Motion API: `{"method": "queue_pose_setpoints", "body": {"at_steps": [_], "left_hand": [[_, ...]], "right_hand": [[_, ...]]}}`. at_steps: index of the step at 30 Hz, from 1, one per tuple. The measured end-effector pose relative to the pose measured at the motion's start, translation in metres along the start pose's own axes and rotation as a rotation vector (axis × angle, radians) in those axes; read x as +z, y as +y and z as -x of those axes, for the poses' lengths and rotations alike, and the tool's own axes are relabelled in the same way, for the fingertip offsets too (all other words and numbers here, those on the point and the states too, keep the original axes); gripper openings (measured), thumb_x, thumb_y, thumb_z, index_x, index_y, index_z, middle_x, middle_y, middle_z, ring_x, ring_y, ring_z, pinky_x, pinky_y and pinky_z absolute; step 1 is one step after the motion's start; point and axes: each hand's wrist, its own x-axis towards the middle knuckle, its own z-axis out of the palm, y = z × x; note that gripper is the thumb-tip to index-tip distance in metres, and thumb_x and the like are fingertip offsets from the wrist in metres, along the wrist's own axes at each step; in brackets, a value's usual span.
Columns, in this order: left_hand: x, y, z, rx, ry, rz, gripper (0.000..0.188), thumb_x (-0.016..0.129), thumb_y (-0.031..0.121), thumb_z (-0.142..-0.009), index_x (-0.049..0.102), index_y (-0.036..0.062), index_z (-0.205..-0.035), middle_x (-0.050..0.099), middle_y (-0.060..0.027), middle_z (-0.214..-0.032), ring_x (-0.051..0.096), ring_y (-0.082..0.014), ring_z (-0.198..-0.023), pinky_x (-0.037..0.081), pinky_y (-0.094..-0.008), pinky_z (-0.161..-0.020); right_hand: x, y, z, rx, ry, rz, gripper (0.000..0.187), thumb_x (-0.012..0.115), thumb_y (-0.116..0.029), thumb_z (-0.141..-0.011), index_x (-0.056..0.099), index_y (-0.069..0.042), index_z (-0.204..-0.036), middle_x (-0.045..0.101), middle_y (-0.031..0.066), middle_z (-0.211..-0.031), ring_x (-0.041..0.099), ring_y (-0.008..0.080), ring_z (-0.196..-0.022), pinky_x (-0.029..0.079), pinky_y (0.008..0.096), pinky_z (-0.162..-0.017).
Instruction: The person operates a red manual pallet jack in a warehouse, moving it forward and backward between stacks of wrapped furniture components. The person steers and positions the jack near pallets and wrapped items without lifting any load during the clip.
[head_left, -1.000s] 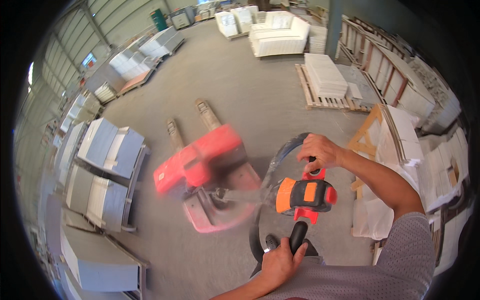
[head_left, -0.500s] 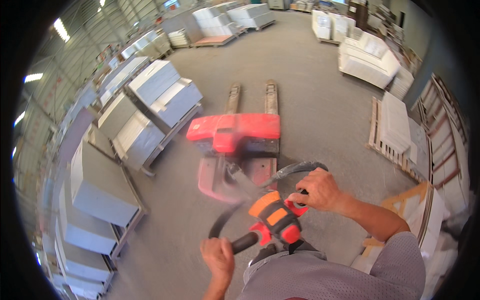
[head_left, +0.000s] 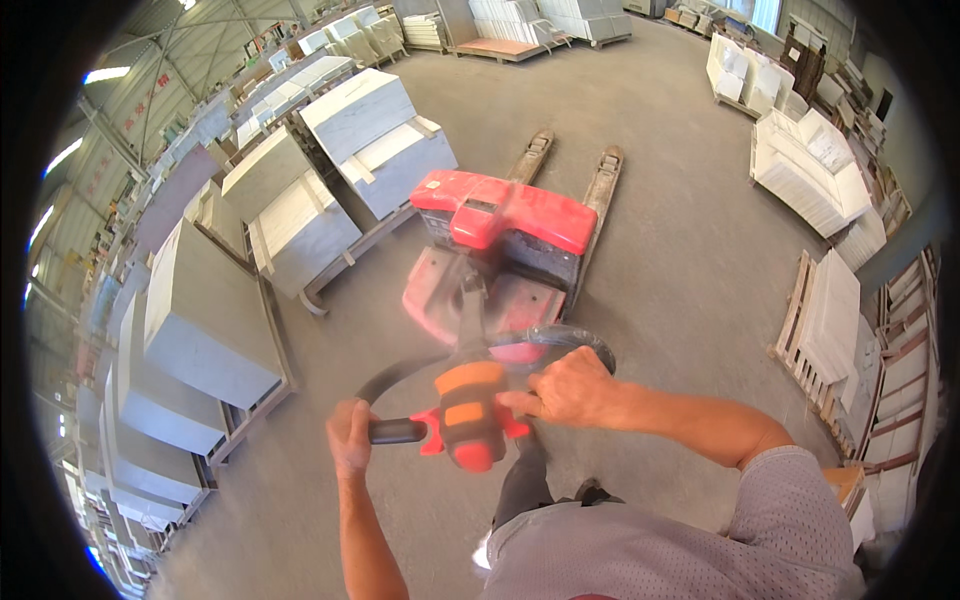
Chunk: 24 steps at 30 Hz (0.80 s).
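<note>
An electric pallet truck [head_left: 555, 222] with a red body stands in front of me, its two long forks [head_left: 602, 190] pointing away and slightly right. Its tiller head [head_left: 474, 415], orange and black with red parts, is near my waist at the end of a dark arm. My left hand [head_left: 349, 436] is closed round the outer end of the black left grip [head_left: 396, 431]. On the other side my right hand [head_left: 578, 388] is curled at the right grip, which it hides, with a finger reaching to the red control. A black curved bar [head_left: 405, 372] arcs beyond both hands.
Stacks of pale stone slabs [head_left: 205, 320] on pallets line the left side, one stack [head_left: 385, 150] close to the truck's left. More slabs [head_left: 820, 305] on a wooden pallet [head_left: 795, 325] and white stacks [head_left: 810, 170] stand along the right. Further slabs [head_left: 505, 25] are at the back.
The tiller and both hands have moved left in view. The truck's forks have gone from pointing straight ahead to slanting right. Both hands stay on the tiller.
</note>
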Motion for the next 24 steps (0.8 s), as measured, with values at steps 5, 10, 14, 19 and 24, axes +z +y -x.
{"method": "queue_pose_setpoints", "body": {"at_steps": [5,10,14,19,24], "left_hand": [[-0.019,-0.030,-0.131,-0.024,-0.015,0.014,0.039,0.055,0.028,-0.097,0.061,-0.0001,-0.070,0.058,-0.0058,-0.065,0.050,-0.0136,-0.060,0.041,-0.0322,-0.057],[-0.017,-0.059,-0.253,0.124,0.054,0.078,0.032,0.051,0.020,-0.094,0.061,-0.0004,-0.071,0.064,-0.0083,-0.085,0.056,-0.0190,-0.088,0.042,-0.0295,-0.087],[-0.014,-0.094,-0.339,-0.151,0.273,0.369,0.033,0.054,0.026,-0.097,0.070,-0.0023,-0.091,0.069,-0.0094,-0.102,0.059,-0.0198,-0.103,0.043,-0.0328,-0.093],[-0.017,-0.110,-0.436,-0.368,0.192,0.530,0.036,0.055,0.026,-0.096,0.067,-0.0054,-0.107,0.067,-0.0144,-0.097,0.066,-0.0216,-0.086,0.053,-0.0308,-0.075],[-0.008,-0.119,-0.519,-0.403,0.180,0.588,0.038,0.056,0.027,-0.095,0.064,-0.0062,-0.111,0.067,-0.0167,-0.098,0.068,-0.0271,-0.083,0.057,-0.0374,-0.072]], "right_hand": [[-0.007,0.023,-0.109,-0.018,-0.033,-0.060,0.077,0.038,-0.063,-0.098,0.066,-0.005,-0.055,0.059,0.0130,-0.052,0.061,0.0301,-0.055,0.047,0.0449,-0.058],[-0.014,0.062,-0.224,-0.020,-0.113,-0.269,0.084,0.031,-0.064,-0.099,0.065,0.000,-0.058,0.065,0.0183,-0.064,0.066,0.0321,-0.061,0.052,0.0456,-0.069],[-0.021,0.090,-0.312,0.088,-0.357,-0.578,0.089,0.023,-0.066,-0.100,0.061,0.005,-0.061,0.066,0.0195,-0.066,0.068,0.0318,-0.060,0.054,0.0427,-0.069],[-0.045,0.117,-0.387,0.154,-0.645,-0.889,0.082,0.019,-0.068,-0.099,0.062,0.002,-0.095,0.065,0.0144,-0.065,0.069,0.0251,-0.066,0.052,0.0391,-0.076],[-0.064,0.145,-0.444,0.181,-0.698,-0.973,0.083,0.018,-0.068,-0.100,0.064,0.000,-0.089,0.065,0.0106,-0.065,0.068,0.0213,-0.062,0.052,0.0381,-0.070]]}}
